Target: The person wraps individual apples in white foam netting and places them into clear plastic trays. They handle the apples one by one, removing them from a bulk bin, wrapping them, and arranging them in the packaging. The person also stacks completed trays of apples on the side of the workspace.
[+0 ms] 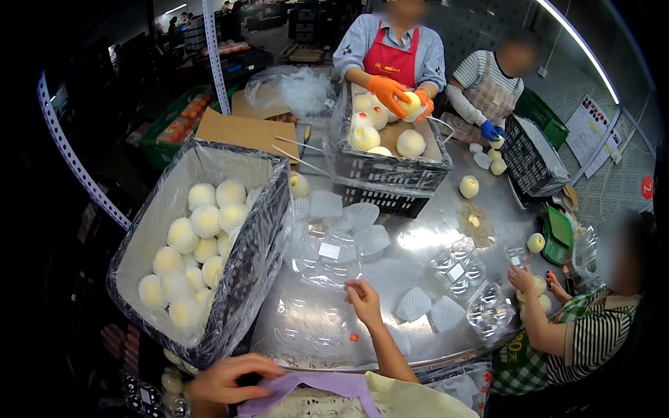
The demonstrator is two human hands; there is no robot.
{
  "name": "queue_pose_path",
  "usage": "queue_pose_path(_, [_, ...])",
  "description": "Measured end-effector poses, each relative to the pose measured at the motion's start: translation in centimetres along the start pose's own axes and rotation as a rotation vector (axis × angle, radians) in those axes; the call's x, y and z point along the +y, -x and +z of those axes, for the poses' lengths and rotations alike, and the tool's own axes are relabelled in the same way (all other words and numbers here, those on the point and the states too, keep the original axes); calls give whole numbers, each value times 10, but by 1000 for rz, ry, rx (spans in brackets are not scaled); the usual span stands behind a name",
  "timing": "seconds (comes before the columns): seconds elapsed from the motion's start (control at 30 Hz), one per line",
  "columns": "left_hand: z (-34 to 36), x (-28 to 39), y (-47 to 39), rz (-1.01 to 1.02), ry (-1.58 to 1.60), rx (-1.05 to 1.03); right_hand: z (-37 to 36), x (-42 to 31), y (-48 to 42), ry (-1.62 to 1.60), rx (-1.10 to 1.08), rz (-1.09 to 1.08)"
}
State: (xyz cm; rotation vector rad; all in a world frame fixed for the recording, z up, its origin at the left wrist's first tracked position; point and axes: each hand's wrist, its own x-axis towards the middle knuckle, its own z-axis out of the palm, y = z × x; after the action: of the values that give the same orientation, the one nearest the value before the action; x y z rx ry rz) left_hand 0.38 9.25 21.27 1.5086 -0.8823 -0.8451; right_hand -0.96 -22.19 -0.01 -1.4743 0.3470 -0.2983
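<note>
My right hand (366, 303) is over the metal table (387, 271), its thumb and forefinger close together at the corner of a clear plastic clamshell tray (329, 261) with a blank white label; whether they pinch it I cannot tell. Nearer me lies another clear plastic tray (308, 321), with a small red sticker (354, 337) beside its right edge. My left hand (235, 379) is low at the left, by the purple trim of my apron (313, 384), fingers apart and holding nothing visible. Left of the trays, a plastic-lined crate (256, 240) holds pale round fruit (182, 235) in white foam nets.
Foam net sleeves (371, 239) lie behind the tray, others (413, 304) to its right. A co-worker in orange gloves (389, 96) handles fruit over a black crate (392, 167). Another wears blue gloves (491, 130). A third, at right, works near clear packs (490, 311).
</note>
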Motion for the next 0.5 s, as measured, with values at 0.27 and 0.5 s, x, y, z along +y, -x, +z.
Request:
queue_pose_path(0.27, [-122, 16, -16, -73, -624, 669, -8, 3, 62, 93, 131, -18])
queue_pose_path(0.5, [-229, -107, -5, -786, -1191, 88, 8, -15, 77, 114, 85, -39])
